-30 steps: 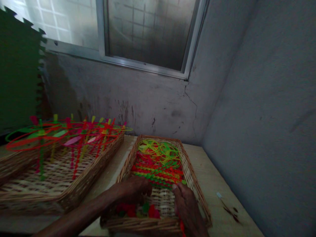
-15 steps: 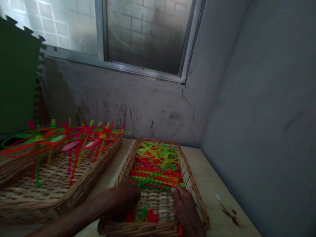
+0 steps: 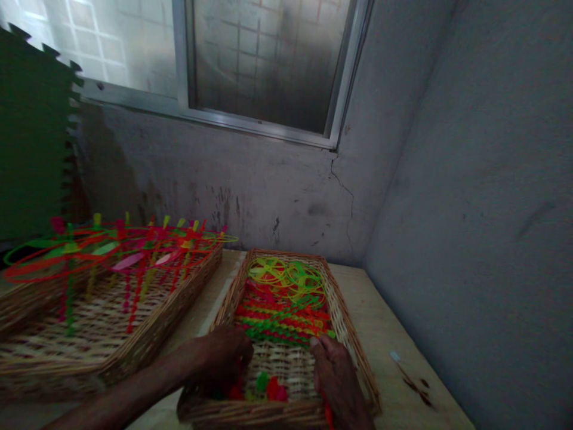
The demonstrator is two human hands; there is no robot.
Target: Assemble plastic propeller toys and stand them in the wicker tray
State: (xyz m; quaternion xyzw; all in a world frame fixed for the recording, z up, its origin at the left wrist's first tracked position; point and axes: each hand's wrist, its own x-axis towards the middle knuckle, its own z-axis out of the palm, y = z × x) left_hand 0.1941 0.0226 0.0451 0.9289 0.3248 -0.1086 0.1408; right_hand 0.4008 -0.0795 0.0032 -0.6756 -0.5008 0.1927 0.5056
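Note:
My right hand [image 3: 338,373] is closed around an orange-red twisted plastic stick [image 3: 328,413], whose lower end shows beneath the palm. Its thumb lies on top, close to the right side of the small wicker basket [image 3: 353,334]. Over the near left part of that basket, my left hand [image 3: 226,355] reaches down with bent fingers; the fingertips are dark and hidden. Right by it lie small plastic pieces, among them a green one [image 3: 262,381] and a red one [image 3: 273,388]. Farther in are rows of twisted sticks [image 3: 282,325] and yellow-green propeller rings [image 3: 284,275].
On the left stands a larger wicker basket [image 3: 156,331] with several assembled propeller toys [image 3: 138,263] upright in it. A green foam mat [image 3: 33,137] leans behind. Dark marks [image 3: 416,388] and a small white bit [image 3: 394,356] are on the wooden tabletop [image 3: 358,286].
My left hand has shifted slightly left and down toward the small pieces, and its fingers hang lower. My right hand stays nearly in place with the stick.

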